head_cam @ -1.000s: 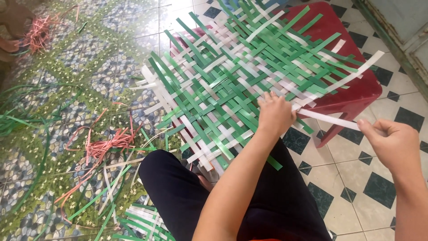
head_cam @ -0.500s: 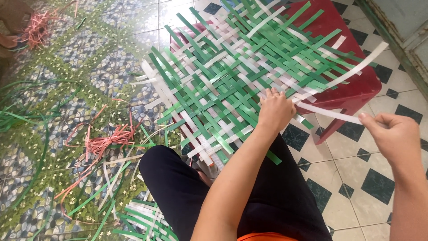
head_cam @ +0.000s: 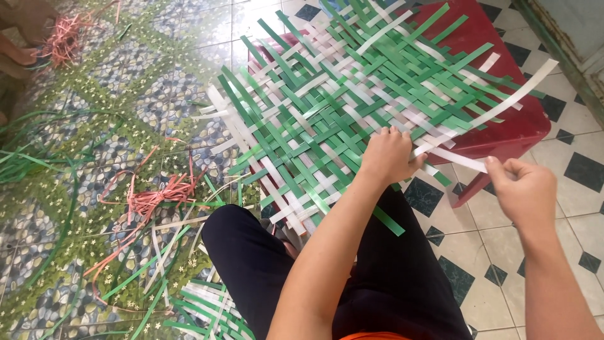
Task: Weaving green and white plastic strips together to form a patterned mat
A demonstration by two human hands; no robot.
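Note:
A flat woven mat [head_cam: 340, 107] of green and white plastic strips lies tilted across a red plastic stool [head_cam: 497, 129] and my lap. My left hand [head_cam: 387, 156] presses on the mat's near right edge, fingers curled over the weave. My right hand [head_cam: 525, 189] is off to the right, pinching the free end of a white strip [head_cam: 462, 158] that runs back into the mat beside my left hand. Another long white strip [head_cam: 516, 94] sticks out past the stool's right side.
Loose green and white strips [head_cam: 195, 302] lie on the patterned floor at the lower left, with tangles of pink strips [head_cam: 151, 201] and a second pink strip bundle [head_cam: 63, 38] at the top left. Another person's foot [head_cam: 19, 56] shows at the top left. A wall base [head_cam: 566, 44] runs along the right.
My right hand has pulled the white strip slightly farther right and down. My left hand stays pressed on the mat's edge.

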